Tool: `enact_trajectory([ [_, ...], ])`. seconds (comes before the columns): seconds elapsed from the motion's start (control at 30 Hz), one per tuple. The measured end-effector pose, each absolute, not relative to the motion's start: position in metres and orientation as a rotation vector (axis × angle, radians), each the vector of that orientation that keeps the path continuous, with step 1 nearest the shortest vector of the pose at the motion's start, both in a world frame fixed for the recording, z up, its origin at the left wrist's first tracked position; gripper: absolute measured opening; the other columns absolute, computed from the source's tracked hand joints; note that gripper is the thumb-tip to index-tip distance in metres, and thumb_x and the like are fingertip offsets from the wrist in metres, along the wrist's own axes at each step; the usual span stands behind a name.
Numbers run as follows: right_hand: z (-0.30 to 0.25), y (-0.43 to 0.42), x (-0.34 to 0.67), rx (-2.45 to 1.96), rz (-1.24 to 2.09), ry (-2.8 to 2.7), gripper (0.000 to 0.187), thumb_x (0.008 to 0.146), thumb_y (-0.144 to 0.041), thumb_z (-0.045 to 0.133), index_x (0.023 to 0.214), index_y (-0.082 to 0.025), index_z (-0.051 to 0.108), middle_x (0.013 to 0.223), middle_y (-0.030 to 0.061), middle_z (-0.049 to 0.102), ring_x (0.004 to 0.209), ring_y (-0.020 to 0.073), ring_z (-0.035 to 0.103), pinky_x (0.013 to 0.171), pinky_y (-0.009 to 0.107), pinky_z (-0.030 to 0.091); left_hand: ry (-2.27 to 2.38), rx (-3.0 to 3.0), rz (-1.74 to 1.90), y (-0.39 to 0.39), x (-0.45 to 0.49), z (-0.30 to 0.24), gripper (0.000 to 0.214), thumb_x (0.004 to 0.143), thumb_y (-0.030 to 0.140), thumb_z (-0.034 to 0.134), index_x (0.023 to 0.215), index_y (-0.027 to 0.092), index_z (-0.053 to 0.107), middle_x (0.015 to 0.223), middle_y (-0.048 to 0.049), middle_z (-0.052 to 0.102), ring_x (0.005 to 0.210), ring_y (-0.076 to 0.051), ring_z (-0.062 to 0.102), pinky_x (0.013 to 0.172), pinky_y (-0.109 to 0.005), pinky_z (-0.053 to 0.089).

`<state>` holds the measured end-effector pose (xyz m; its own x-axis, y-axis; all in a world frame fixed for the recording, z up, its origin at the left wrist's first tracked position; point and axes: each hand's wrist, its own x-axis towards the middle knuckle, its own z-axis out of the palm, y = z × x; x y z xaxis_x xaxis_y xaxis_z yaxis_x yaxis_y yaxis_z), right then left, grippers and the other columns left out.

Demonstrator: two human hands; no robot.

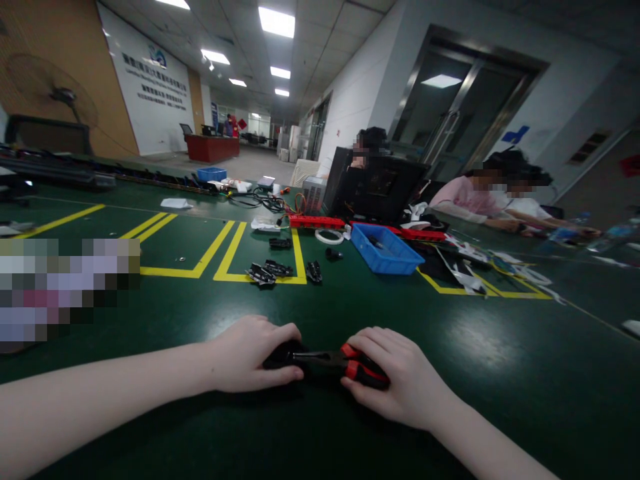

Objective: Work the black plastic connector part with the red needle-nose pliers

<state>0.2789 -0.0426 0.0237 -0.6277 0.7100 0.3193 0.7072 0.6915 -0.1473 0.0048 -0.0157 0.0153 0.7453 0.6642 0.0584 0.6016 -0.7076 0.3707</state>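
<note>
Long-nose pliers (320, 359) with red and black handles lie level, low over the green table. My right hand (395, 370) is closed around their handles. The jaws point left and reach a black part (280, 355), which my left hand (255, 357) grips between thumb and fingers. Most of that part is hidden, so its kind does not show. Farther off, several black plastic pieces (270, 270) lie in and beside a yellow-taped rectangle. A small black round piece (333, 254) rests to their right.
A blue bin (387, 250) with dark items stands beyond my right hand. Behind are a red power strip (317, 222), a roll of white tape (329, 236), cables and a black computer case (370, 183). People sit at the far right. A blurred-out patch covers the left edge.
</note>
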Motion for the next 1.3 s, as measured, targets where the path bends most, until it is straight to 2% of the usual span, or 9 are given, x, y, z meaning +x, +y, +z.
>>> enact_trajectory([
  [0.13,0.025,-0.043,0.277,-1.100,0.015,-2.542,0.025,0.077,-0.036,0.067,0.095,-0.019,0.064,0.089,0.0053,0.069,0.078,0.0198,0.061,0.071,0.036,0.049,0.942,2.648,0.284,-0.017,0.005,0.015,0.034,0.091,0.049,0.055,0.113,0.023,0.056,0.086,-0.0028,0.069,0.074,-0.022,0.065,0.063,-0.029,0.040],
  [0.27,0.025,-0.042,0.276,-1.054,-0.002,-2.523,0.024,0.076,-0.036,0.067,0.093,-0.020,0.064,0.086,0.0043,0.069,0.080,0.0201,0.063,0.092,0.045,0.046,0.920,2.645,0.327,-0.016,0.005,0.014,0.034,0.091,0.048,0.056,0.114,0.023,0.055,0.086,-0.0023,0.069,0.073,-0.021,0.064,0.062,-0.028,0.039],
  [0.33,0.025,-0.042,0.275,-1.062,0.007,-2.516,0.023,0.076,-0.036,0.068,0.092,-0.020,0.063,0.085,0.0036,0.069,0.080,0.0198,0.064,0.097,0.047,0.044,0.906,2.626,0.343,-0.016,0.004,0.013,0.034,0.091,0.047,0.056,0.116,0.023,0.053,0.088,-0.0019,0.069,0.073,-0.020,0.064,0.061,-0.027,0.039],
  [0.77,0.028,-0.042,0.275,-1.108,0.093,-2.515,0.022,0.074,-0.035,0.069,0.091,-0.022,0.063,0.086,0.0022,0.068,0.083,0.0193,0.064,0.101,0.048,0.040,0.902,2.611,0.360,-0.014,0.003,0.010,0.039,0.089,0.046,0.060,0.120,0.025,0.051,0.096,-0.0029,0.069,0.080,-0.022,0.065,0.066,-0.028,0.042],
  [1.07,0.031,-0.045,0.276,-1.037,-0.074,-2.534,0.026,0.075,-0.038,0.069,0.094,-0.022,0.062,0.085,0.0023,0.069,0.081,0.0198,0.065,0.101,0.048,0.042,0.858,2.595,0.344,-0.018,0.004,0.019,0.035,0.094,0.049,0.050,0.118,0.023,0.055,0.093,-0.0041,0.070,0.081,-0.022,0.064,0.069,-0.030,0.041],
  [1.3,0.026,-0.038,0.282,-0.912,-0.264,-2.488,0.033,0.076,-0.038,0.068,0.103,-0.020,0.062,0.093,0.0058,0.071,0.085,0.0219,0.067,0.097,0.047,0.045,0.869,2.516,0.359,-0.018,0.004,0.020,0.035,0.092,0.044,0.057,0.120,0.023,0.055,0.097,-0.0036,0.070,0.083,-0.022,0.065,0.069,-0.028,0.043],
])
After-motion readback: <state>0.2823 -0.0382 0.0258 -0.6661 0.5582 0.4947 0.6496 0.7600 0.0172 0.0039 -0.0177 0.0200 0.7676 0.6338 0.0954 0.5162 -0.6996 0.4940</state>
